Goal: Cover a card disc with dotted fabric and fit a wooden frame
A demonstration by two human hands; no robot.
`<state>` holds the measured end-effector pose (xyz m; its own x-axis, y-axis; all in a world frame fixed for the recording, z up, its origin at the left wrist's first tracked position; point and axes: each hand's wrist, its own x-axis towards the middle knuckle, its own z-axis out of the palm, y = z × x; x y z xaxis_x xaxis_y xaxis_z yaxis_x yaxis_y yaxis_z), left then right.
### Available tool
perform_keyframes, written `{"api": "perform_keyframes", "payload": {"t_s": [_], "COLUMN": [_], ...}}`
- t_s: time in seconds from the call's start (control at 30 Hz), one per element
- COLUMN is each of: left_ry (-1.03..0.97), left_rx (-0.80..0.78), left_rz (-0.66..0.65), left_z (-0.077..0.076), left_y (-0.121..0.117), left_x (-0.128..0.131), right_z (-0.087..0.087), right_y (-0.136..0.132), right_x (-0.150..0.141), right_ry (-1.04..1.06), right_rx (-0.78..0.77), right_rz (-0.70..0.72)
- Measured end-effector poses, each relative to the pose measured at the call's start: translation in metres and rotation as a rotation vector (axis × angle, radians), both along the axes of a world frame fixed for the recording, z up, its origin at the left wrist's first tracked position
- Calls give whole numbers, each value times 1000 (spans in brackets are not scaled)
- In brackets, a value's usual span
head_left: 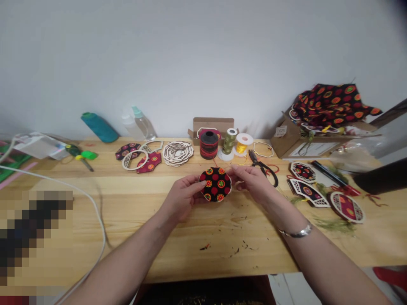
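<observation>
A round piece covered in black cloth with red and orange dots (216, 184) is held upright just above the wooden table (197, 237) at its middle. My left hand (184, 195) grips its left edge with closed fingers. My right hand (251, 180) pinches its upper right edge, and a thin yellowish thread seems to run by those fingers. A silver bracelet (297, 232) sits on my right wrist.
Behind the hands stand thread spools (209, 145), (229, 141), (243, 143), black scissors (263, 167), and wooden cut-out frames (177, 152). Finished cloth-covered pieces (346, 206) lie at right beside a cardboard box with patterned cloth (330, 101). Bottles (143, 123) and a white cable (95, 212) are at left.
</observation>
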<state>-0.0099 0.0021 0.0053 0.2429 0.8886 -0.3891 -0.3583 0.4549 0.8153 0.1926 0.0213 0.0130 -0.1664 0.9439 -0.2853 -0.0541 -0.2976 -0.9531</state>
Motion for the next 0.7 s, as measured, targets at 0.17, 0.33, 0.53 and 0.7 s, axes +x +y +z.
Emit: {"api": "perform_keyframes", "payload": {"t_s": [0.17,0.33,0.53,0.7], "left_ry": [66,91,49,28], "left_rx": [-35,-42,-55,-101], "left_rz": [-187,-262,-158,-69], "left_z": [2,3,-1,4], "left_y": [-5,-8,-2,0], "left_x": [0,1,1,1], "right_z": [0,-2,-3,-5], "right_y": [-1,-1,1,3], "right_x": [3,3,2,3], "right_ry": [-86,-118,-75,-31], "right_rx": [4,-4,-24,-2], "right_rz": [158,317,165,-12]}}
